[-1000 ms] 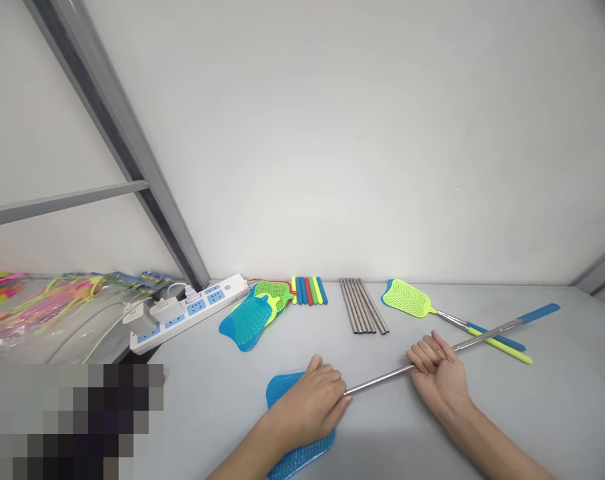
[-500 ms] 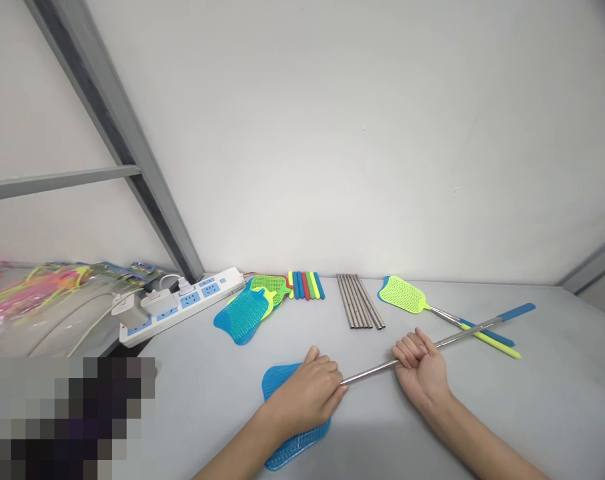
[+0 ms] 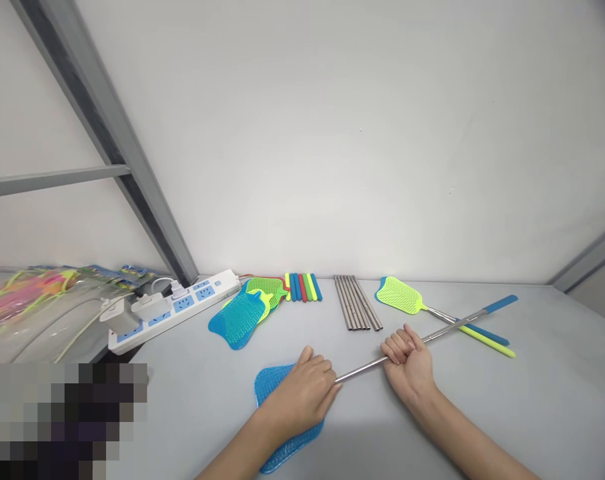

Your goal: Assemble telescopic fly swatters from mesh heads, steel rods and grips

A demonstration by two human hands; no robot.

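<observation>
A blue fly swatter (image 3: 271, 381) lies at a slant in front of me, its mesh head at the lower middle and its metal rod (image 3: 361, 371) rising to a blue handle (image 3: 501, 304) on the right. My left hand (image 3: 309, 387) is closed where the head meets the rod, covering the joint. Farther along, my right hand (image 3: 407, 360) has its fingers wrapped round the rod, thumb pointing up. Beyond the right hand, the rod crosses over two other swatters, one with a yellow mesh head (image 3: 399, 295) and one mostly hidden blue one.
Several metal tubes (image 3: 355, 303) lie side by side near the wall. Left of them are coloured handles (image 3: 303, 287) in a row and a pile of loose swatter heads (image 3: 238, 320). A white power strip (image 3: 175, 310) and plastic-bagged items (image 3: 32, 297) occupy the left side.
My right hand and the blue handle have shifted slightly left, towards my left hand. Both hands keep their grip. The whole view has moved a little.
</observation>
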